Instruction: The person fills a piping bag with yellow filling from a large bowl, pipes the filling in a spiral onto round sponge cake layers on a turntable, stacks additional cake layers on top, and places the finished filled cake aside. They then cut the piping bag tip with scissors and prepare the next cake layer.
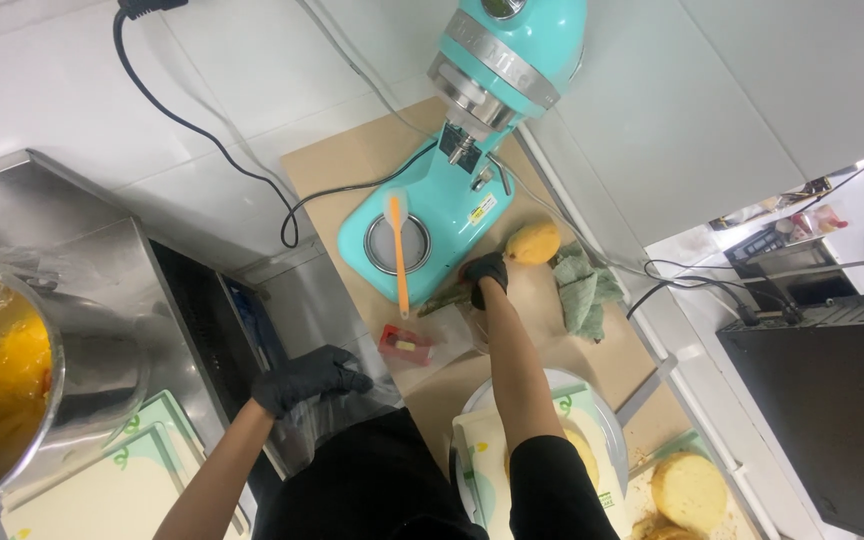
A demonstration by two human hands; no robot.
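Bright, even indoor light, with no single source in view. White wall tiles [282, 70] toward 12 o'clock are near overexposed. Glare streaks the steel bowl [12, 400] at 9 o'clock, and soft highlights sit on the mixer [492, 60] head. Shadows on the surface [352, 160] are faint and short. Wide-angle distortion bends straight edges toward 3 and 9 o'clock. The nearest forearms are slightly soft.

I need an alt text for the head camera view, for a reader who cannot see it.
Seen from above, a person in black gloves reaches the right hand toward a yellow mango beside a turquoise stand mixer, while the left hand touches clear plastic film. An orange spatula lies on the mixer's base, and round sponge cakes sit at lower right.
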